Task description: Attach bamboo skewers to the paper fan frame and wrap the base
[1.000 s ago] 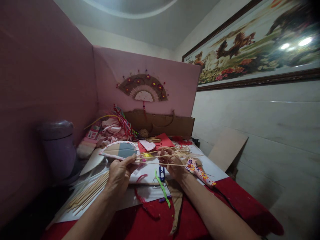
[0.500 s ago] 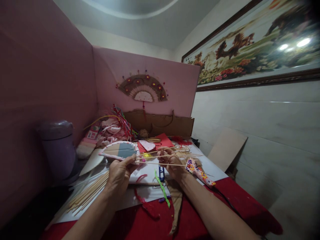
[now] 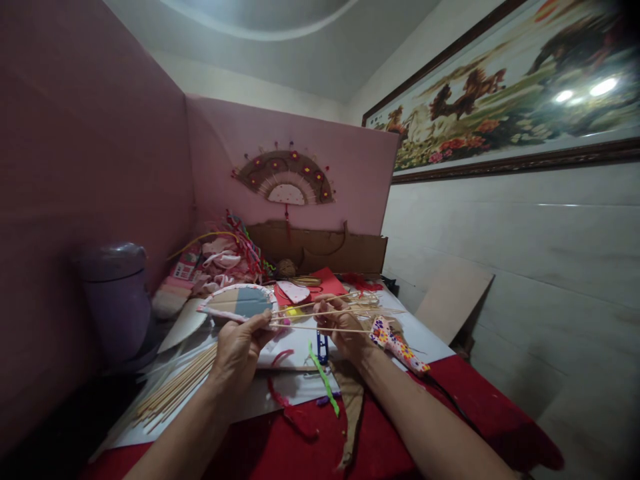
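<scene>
My left hand (image 3: 240,351) pinches the near ends of several thin bamboo sticks (image 3: 300,319) that fan out to the right above the table. My right hand (image 3: 345,331) is closed around the same sticks farther along. Both hands hover over white paper sheets (image 3: 287,383) on a red tablecloth (image 3: 390,447). A round paper fan with a pink wrapped handle (image 3: 240,301) lies just behind my left hand. A glue gun covered in coloured dots (image 3: 397,345) rests right of my right wrist.
A pile of loose bamboo sticks (image 3: 173,390) lies at the left. Blue scissors (image 3: 323,347), green and red strips (image 3: 323,378) lie below my hands. A purple lidded pot (image 3: 116,293), ribbons and cardboard stand behind. A brown fan (image 3: 286,176) hangs on the pink partition.
</scene>
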Motion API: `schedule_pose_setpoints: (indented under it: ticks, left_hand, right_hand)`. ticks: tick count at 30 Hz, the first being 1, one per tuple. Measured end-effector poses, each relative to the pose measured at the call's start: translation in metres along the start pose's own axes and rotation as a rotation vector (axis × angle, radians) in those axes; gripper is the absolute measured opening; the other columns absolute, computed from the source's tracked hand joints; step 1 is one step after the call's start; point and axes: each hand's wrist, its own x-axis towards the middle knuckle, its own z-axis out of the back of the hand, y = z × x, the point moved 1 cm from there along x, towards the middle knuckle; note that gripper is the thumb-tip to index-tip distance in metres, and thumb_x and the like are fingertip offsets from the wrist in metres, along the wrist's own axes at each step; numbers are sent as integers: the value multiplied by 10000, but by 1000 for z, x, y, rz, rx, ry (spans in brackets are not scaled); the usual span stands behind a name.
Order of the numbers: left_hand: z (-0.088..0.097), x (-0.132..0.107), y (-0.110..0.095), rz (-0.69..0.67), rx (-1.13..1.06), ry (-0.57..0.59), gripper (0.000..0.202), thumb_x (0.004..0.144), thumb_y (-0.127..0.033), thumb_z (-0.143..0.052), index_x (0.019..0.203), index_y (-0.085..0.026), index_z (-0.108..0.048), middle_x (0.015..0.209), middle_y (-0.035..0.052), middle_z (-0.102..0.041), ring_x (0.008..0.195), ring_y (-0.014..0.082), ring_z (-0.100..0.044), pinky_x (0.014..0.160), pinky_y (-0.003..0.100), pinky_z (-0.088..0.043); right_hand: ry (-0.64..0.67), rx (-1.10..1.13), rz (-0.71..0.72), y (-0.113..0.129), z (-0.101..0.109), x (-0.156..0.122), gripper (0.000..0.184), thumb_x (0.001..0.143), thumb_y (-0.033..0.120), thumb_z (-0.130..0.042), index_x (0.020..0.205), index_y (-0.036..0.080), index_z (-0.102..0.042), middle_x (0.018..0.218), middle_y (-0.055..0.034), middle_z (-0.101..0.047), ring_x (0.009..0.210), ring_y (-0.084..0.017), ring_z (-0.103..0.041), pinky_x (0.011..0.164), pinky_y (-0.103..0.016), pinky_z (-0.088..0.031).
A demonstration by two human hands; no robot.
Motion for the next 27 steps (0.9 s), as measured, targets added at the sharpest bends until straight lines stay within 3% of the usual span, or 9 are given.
schedule_pose_setpoints:
  ticks: [27]
  left_hand:
    - [0, -1, -1, 8, 5, 14, 161, 652, 59, -606, 540, -56, -594, 530, 49, -631, 490, 128, -597, 474, 262, -566]
  right_hand:
    - [3, 18, -6, 0, 0, 0, 254, 548, 252, -777, 755, 195, -641, 640, 40, -573, 494, -60, -462, 417, -177, -262]
